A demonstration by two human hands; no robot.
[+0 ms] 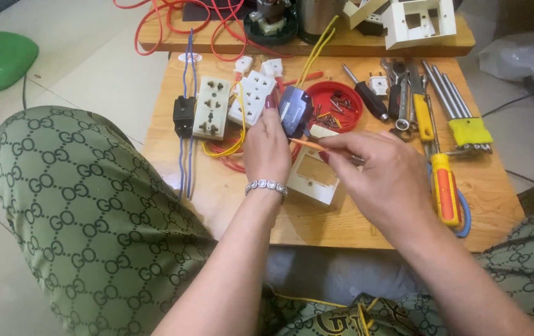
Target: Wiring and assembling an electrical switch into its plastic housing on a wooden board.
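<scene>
The dark module [295,110] sat raised above the middle of the wooden board [229,193], just left of the red dish [335,102]. Left hand [267,146] had it: fingers clamped round its left edge and back, thumb side toward the camera, knuckles up. Wrist came up from below, near straight, with a beaded bracelet [267,186] across it.

Right hand [382,177] came in from the lower right, forearm angled across the board's near edge. Fingers were bunched together, pinched on a thin orange-shafted tool [307,144]. Its tip pointed left and met the module's lower edge. Back of the hand faced up, wrist bent slightly inward. Couldn't tell the tool's handle; the palm hid it.

Under both hands lay a white faceplate [313,174], flat on the board, partly covered by the right hand.

Left of the module: two white socket strips [232,102] side by side, a black plug [184,115] beside them on blue wire [186,168]. Yellow wire [239,134] looped by the strips; red wire [173,18] ran off the far edge.

The red dish held small screws. Right of it: a black-handled screwdriver [369,99], wrenches [400,93], hex keys in a yellow holder [469,130], a yellow-and-orange screwdriver [444,186] nearest the right hand.

Far side: a white box frame [419,22] on a second board. Green patterned knees [86,211] flanked the board.
</scene>
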